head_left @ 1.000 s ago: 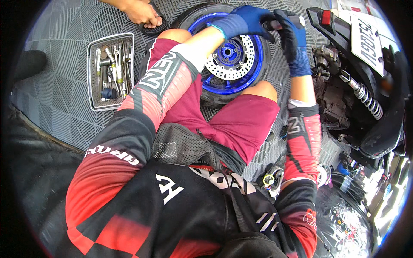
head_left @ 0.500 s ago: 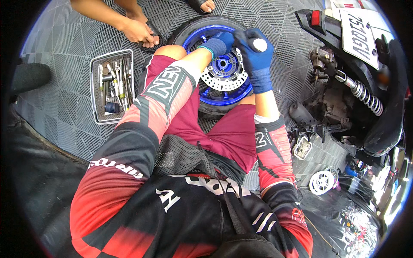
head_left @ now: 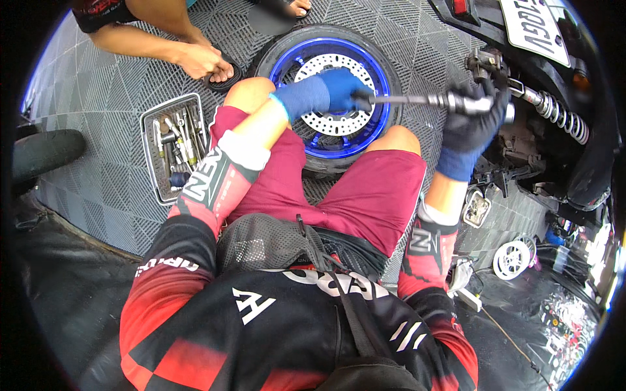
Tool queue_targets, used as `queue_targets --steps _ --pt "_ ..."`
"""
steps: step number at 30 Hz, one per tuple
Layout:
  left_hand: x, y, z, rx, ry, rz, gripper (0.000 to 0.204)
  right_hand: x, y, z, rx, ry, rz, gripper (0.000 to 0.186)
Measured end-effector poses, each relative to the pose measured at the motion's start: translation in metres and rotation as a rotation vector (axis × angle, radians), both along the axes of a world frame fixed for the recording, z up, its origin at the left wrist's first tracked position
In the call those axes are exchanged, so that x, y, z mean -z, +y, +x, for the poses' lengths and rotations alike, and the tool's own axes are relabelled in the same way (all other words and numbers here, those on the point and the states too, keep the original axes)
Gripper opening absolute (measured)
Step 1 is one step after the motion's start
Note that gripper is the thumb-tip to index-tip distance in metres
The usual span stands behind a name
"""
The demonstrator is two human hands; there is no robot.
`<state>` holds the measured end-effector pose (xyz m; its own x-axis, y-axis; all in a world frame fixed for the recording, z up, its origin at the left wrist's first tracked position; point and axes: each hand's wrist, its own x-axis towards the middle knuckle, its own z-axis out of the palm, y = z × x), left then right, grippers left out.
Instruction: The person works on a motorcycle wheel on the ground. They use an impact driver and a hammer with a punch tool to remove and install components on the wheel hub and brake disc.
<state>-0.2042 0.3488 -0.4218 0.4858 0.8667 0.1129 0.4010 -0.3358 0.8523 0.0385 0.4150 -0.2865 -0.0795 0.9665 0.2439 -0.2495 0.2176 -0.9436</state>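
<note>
Between my knees a motorcycle wheel lies flat, its blue rim (head_left: 389,107) inside a black tyre and a drilled silver brake disc (head_left: 325,126) on top. A long metal wrench (head_left: 407,100) stretches level from over the disc's middle out to the right, slightly blurred. My left hand (head_left: 339,90), in a blue glove, is closed around its dark head above the hub, which it hides. My right hand (head_left: 475,124), gloved in dark blue, grips the thick silver handle past the wheel's right edge.
A tool-filled basket (head_left: 146,133) stands left of my knee. A co-worker's hand (head_left: 202,62) rests near their foot, upper left. At right stands a partly stripped motorcycle with a coil shock absorber (head_left: 561,117); a small parts tray (head_left: 476,210) and white wheel (head_left: 512,260) lie below it.
My right hand has swung right and toward me, away from the wheel, with the wrench handle. My left hand has shifted slightly down over the hub. My knees have spread.
</note>
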Motion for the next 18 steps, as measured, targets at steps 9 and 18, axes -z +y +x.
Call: queue_targets --steps 9,18 --pt "-0.108 -0.081 0.097 0.353 -0.504 0.017 0.056 0.128 -0.110 0.187 0.284 0.966 -1.023 0.032" --pt "0.080 0.055 -0.003 -0.493 0.730 -0.034 0.030 0.205 -0.174 0.265 -0.406 1.024 -1.190 0.036"
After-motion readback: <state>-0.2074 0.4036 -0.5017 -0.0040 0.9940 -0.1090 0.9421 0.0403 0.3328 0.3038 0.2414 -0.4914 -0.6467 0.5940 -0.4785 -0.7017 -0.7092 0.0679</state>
